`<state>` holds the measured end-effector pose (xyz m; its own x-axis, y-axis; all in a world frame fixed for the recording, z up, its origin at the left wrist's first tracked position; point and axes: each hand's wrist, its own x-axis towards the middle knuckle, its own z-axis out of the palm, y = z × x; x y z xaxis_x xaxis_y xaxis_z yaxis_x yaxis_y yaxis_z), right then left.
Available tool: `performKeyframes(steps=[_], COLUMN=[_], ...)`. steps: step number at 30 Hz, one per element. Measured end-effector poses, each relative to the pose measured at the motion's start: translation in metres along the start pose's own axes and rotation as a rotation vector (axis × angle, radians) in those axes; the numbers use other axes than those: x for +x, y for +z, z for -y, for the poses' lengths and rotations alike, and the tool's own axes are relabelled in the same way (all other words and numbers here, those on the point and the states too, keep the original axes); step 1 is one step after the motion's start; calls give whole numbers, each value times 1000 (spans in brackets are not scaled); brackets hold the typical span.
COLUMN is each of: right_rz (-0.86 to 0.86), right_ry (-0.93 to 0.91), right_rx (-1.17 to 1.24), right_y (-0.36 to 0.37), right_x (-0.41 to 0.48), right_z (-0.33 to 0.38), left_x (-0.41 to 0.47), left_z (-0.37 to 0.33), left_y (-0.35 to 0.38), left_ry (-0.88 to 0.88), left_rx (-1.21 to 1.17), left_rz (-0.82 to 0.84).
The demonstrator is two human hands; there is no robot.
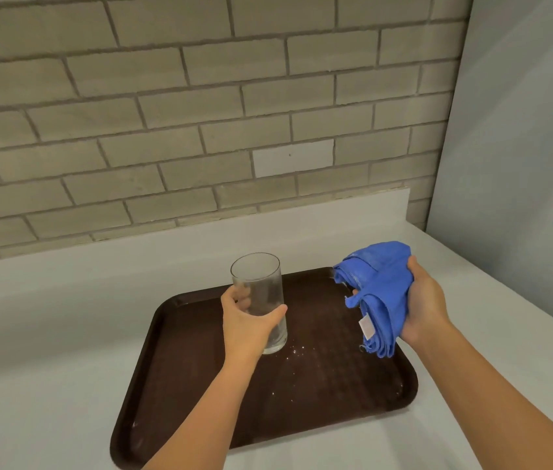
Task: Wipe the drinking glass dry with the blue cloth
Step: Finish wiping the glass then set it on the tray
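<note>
A grey brick wall (173, 106) fills the upper frame above a white countertop (47, 334), where a dark brown tray (319, 395) sits lower centre, speckled with water droplets (293, 352). The left hand (246, 325) is wrapped around the upright clear drinking glass (261, 293) at centre frame. To its right, apart from it, the right hand (426, 305) clutches the bunched blue cloth (378, 293), white tag (366, 325) showing.
</note>
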<state>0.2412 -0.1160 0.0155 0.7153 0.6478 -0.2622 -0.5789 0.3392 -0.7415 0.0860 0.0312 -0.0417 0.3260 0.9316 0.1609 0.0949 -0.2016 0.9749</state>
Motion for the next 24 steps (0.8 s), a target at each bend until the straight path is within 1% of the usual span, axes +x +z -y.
performKeyframes(steps=[7, 11, 12, 13, 14, 15, 16, 17, 18, 19, 20, 21, 22, 24], right_rz=[71, 113, 116, 121, 118, 111, 93, 80, 71, 76, 96, 127, 168, 276], right_ry=[31, 44, 34, 20, 2, -27, -74, -125, -186, -256, -345, -436, -514, -651], right_rx=[11, 20, 14, 6, -6, -27, -73, -131, -209, -305, -419, -535, -639, -824], right_y=[4, 9, 10, 13, 16, 20, 24, 29, 33, 37, 39, 41, 43, 42], right_x=[2, 3, 3, 2, 1, 0, -2, -5, -7, -11, -15, -19, -24, -29], right_z=[-7, -15, -16, -18, -19, -20, -21, -23, -25, -28, -31, -35, -40, -49], left_x=[-1, -1, -3, -9, -17, -27, -38, -48, -56, -62, -64, -62, -58, -46], left_z=[15, 15, 9, 0, -11, -24, -39, -55, -69, -83, -95, -104, -112, -120], left_y=[4, 3, 2, 1, 1, 2, 4, 7, 11, 16, 23, 29, 34, 38], left_ry=[-29, -62, -59, -48, 1, 110, 248, 358, 401, 370, 275, 154, 48, -89], left_rx=[14, 46, 84, 126, 141, 122, 87, 57, 29, 10, -14, -32, -49, -109], left_rz=[-1, 44, 19, -43, -118, -171, -175, -118, -17, 110, 239, 329, 368, 376])
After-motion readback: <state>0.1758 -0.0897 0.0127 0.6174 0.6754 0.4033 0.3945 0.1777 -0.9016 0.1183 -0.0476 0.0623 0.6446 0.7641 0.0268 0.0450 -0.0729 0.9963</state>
